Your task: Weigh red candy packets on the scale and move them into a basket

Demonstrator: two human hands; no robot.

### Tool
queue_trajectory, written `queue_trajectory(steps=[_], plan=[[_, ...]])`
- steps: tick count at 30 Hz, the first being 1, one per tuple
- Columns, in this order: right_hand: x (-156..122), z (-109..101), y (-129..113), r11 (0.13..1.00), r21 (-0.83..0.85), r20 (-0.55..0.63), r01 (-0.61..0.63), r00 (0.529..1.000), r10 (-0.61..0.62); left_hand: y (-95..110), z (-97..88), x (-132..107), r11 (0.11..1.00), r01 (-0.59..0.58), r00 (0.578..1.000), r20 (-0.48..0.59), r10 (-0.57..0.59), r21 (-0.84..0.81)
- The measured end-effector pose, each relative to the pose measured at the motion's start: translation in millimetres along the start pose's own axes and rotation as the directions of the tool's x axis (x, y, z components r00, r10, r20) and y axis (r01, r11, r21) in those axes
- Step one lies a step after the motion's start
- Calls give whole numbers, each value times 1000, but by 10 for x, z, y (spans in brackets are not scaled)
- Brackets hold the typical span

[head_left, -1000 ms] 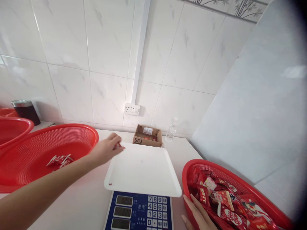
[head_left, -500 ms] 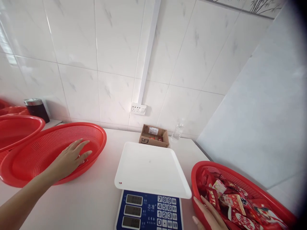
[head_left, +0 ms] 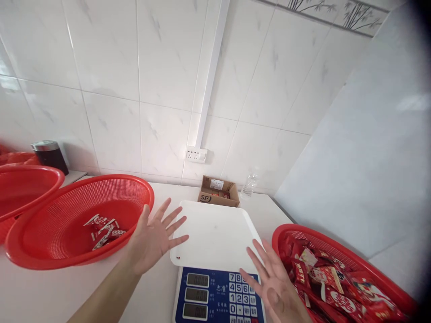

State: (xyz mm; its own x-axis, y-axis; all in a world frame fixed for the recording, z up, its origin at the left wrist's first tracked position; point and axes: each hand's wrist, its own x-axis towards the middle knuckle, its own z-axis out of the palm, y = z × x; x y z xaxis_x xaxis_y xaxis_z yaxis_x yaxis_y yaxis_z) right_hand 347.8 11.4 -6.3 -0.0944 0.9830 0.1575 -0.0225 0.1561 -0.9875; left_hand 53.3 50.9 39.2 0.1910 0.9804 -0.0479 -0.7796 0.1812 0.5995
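Note:
My left hand (head_left: 153, 240), palm turned up and fingers spread, hovers by the left edge of the white weighing scale tray (head_left: 215, 233) and holds nothing. On the other side my right hand (head_left: 271, 282) is likewise open with its fingers apart, over the tray's right edge and the blue scale keypad panel (head_left: 220, 294). The tray bears only a small dark red speck at its left corner. A red plastic basket (head_left: 126, 184) on the left has several red and white snack packets (head_left: 106, 231) in it. The red basket (head_left: 357, 253) on the right is full of red snack packets (head_left: 340, 305).
Behind the scale sit a small open cardboard box (head_left: 218, 199) with packets inside and a clear plastic bottle (head_left: 249, 185). Another red basket (head_left: 32, 169) overlaps the left one. A dark jar with a silver lid (head_left: 50, 154) stands near the tiled wall.
My left hand has come out of the left basket toward the tray, uncovering the packets there. My right hand has left the right basket's rim and moved left, palm showing.

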Motion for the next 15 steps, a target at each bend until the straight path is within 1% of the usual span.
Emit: queue_trajectory(steps=[2, 4, 6, 8, 10, 11, 12, 13, 14, 15], plan=[[87, 194, -60, 964, 258, 46, -73, 997, 63, -77, -9, 5, 996, 47, 999, 28, -45, -79], [155, 324, -120, 901, 416, 69, -124, 992, 104, -122, -32, 5, 991, 73, 996, 59, -67, -113], [213, 403, -172, 859, 488, 104, -157, 987, 121, -141, -59, 10, 991, 82, 994, 82, -73, -107], [284, 460, -205, 840, 514, 134, -172, 984, 119, -148, -76, 31, 995, 71, 993, 98, -64, -63], [378, 531, -216, 826, 538, 143, -170, 984, 110, -172, -67, 66, 999, 33, 996, 76, -35, 31], [428, 580, -217, 813, 556, 139, -172, 984, 113, -203, -47, 82, 994, -8, 999, 36, 4, 107], [474, 638, -217, 798, 575, 136, -181, 983, 125, -251, -16, 92, 976, -64, 997, -17, 69, 208], [508, 703, -217, 784, 589, 141, -197, 980, 140, -316, 26, 89, 937, -129, 986, -59, 156, 325], [526, 769, -217, 774, 594, 164, -218, 975, 149, -398, 75, 70, 874, -193, 968, -61, 245, 446], [523, 830, -217, 775, 583, 213, -245, 966, 145, -490, 128, 33, 789, -263, 945, -18, 327, 555]])
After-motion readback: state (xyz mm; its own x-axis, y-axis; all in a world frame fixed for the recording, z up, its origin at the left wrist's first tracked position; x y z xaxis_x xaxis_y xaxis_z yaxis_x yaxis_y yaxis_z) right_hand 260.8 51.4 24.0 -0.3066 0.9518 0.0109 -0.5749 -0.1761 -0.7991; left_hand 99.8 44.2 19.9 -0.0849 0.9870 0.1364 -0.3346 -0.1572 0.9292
